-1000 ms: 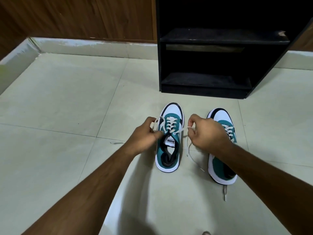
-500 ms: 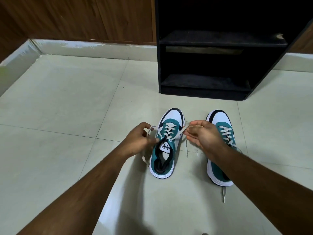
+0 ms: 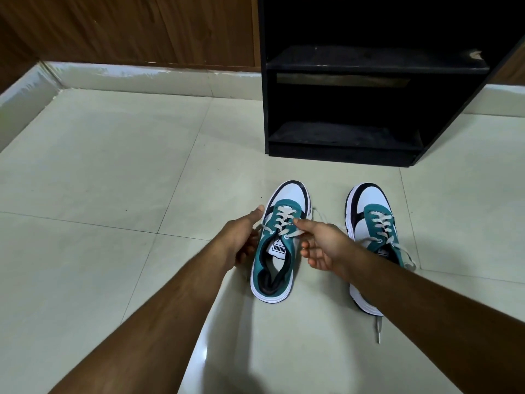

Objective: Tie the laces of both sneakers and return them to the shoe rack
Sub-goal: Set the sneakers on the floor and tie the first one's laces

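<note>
Two teal, white and black sneakers stand on the tile floor, toes toward the black shoe rack (image 3: 355, 143). My left hand (image 3: 241, 240) is curled against the left side of the left sneaker (image 3: 277, 268), with a white lace end running into its fingers. On that shoe's other side, my right hand (image 3: 324, 245) pinches the other lace end between thumb and forefinger over the eyelets, its other fingers spread. The right sneaker (image 3: 369, 206) lies untouched, partly hidden by my right forearm. Its laces hang loose, and one end (image 3: 377, 331) trails on the floor.
The rack has two open dark shelves and stands against a wood-panelled wall (image 3: 127, 27). A pale skirting (image 3: 142, 78) runs along the wall and turns at the left corner. Glossy tile floor (image 3: 99, 180) spreads to the left of the shoes.
Both hands have dropped from holding the laces stretched outward above the left sneaker to sitting close against its sides. The laces now lie slacker. The right sneaker has not moved.
</note>
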